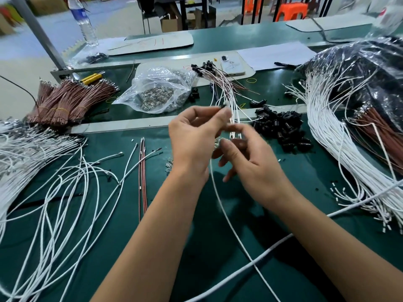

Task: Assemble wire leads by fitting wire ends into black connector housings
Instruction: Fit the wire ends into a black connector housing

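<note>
My left hand (196, 138) is raised over the middle of the green table and pinches a small black connector housing (222, 106) between thumb and forefinger. My right hand (250, 162) is just below and right of it, blurred, fingers curled round a white wire (226, 219) that trails down towards me. Whether the wire end sits in the housing is hidden by the fingers. A heap of loose black housings (283, 129) lies right of my hands. Finished leads (222, 83) with black ends fan out behind them.
Loose white wires (65, 192) spread at the left, brown wire bundles (72, 99) at the far left. A clear bag of metal parts (157, 92) sits behind centre. A big white wire bundle (340, 131) and black bag (370, 68) fill the right. A phone (232, 65) lies further back.
</note>
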Motion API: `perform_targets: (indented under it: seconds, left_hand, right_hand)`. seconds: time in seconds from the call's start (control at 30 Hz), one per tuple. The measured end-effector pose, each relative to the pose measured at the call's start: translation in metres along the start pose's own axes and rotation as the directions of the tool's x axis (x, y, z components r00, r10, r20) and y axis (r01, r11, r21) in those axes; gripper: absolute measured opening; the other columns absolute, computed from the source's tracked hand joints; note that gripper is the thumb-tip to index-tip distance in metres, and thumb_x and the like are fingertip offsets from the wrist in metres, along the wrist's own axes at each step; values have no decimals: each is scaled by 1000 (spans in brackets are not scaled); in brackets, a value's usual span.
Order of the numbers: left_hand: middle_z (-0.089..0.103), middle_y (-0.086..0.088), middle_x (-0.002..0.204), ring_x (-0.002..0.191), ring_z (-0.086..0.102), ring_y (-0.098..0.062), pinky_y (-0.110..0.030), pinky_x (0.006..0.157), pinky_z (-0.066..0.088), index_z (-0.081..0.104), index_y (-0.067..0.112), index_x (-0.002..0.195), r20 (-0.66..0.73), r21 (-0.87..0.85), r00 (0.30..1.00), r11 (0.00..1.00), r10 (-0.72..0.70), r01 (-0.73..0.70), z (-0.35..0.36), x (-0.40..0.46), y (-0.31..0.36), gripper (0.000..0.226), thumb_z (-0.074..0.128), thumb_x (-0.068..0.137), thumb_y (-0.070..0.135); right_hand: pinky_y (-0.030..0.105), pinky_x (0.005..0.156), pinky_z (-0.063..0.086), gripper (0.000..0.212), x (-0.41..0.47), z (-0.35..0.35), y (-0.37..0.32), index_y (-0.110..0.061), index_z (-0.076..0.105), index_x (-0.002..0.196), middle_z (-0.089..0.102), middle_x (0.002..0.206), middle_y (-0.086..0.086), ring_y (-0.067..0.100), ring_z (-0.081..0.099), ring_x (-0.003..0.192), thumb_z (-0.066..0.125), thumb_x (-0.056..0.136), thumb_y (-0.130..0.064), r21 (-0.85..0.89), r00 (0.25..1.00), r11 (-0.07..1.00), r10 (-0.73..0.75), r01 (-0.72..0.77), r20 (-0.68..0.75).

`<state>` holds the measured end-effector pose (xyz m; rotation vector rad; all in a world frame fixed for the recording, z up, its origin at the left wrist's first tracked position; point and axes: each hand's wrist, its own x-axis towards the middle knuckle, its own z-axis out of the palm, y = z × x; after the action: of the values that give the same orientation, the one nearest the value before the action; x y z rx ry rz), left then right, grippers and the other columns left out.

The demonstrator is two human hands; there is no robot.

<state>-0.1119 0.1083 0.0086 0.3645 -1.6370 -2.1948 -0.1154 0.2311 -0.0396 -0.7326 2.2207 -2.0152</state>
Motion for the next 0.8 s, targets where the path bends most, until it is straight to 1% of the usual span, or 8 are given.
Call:
perform_targets:
  seconds: [0.1,0.2,0.3,0.37,0.5,0.6,0.7,0.8]
  left_hand:
    - [73,-7,78,60,63,-9,-17,54,50,70,6,95,18,-291,976,933,-218,214,17,24,24,11,77,86,5]
    - [70,-5,76,57,62,-7,-15,52,49,68,4,96,39,-405,964,878,-262,256,28,49,44,8,73,90,7]
    - [71,-9,87,64,63,-13,-19,61,55,68,-1,103,4,-355,965,901,-264,248,31,64,51,20,72,93,16]
    - [71,-11,91,69,63,-19,-29,72,57,66,-3,112,-41,-190,961,946,-275,263,32,68,43,34,65,99,29]
    - [66,-7,72,58,61,-20,-28,54,54,64,9,92,65,-8,932,933,-358,359,47,56,13,35,49,107,37]
    - [70,-11,74,52,64,-20,-23,48,53,64,5,102,147,27,907,918,-394,395,57,58,-5,25,53,106,27]
    - [67,-12,69,40,56,-11,-18,41,46,55,4,87,162,73,915,929,-370,363,60,66,-15,18,51,104,2]
    - [71,-15,70,43,60,-18,-25,51,56,57,0,83,102,237,946,931,-308,277,58,80,-24,23,49,104,4]
  right_hand:
    - [43,68,61,27,11,13,-15,-13,60,106,75,80,9,29,74,78,59,104,-40,26,988,989,144,-146,48]
    - [29,58,55,25,25,13,-30,-8,60,93,71,65,3,17,68,57,49,110,-22,246,961,930,252,-274,115]
    - [23,41,44,29,45,4,-44,-9,60,85,58,55,0,13,53,42,47,110,-15,301,961,913,250,-275,118]
    - [18,38,35,28,71,-6,-47,-10,58,86,50,52,-2,10,44,38,46,111,-14,306,955,905,289,-297,72]
    - [14,34,29,34,147,-20,-42,-7,55,80,45,53,1,7,37,34,42,111,-8,339,919,881,381,-329,-99]
    - [16,34,29,35,202,-23,-25,-7,51,74,47,63,9,9,40,35,41,107,-2,204,884,885,449,-420,-131]
    - [20,38,34,22,247,-32,2,-3,68,79,65,71,13,9,49,38,58,98,-3,-218,886,865,409,-453,-218]
    - [30,63,53,16,279,-40,28,-4,79,101,76,97,14,19,69,75,70,95,-17,-519,903,743,294,-422,-314]
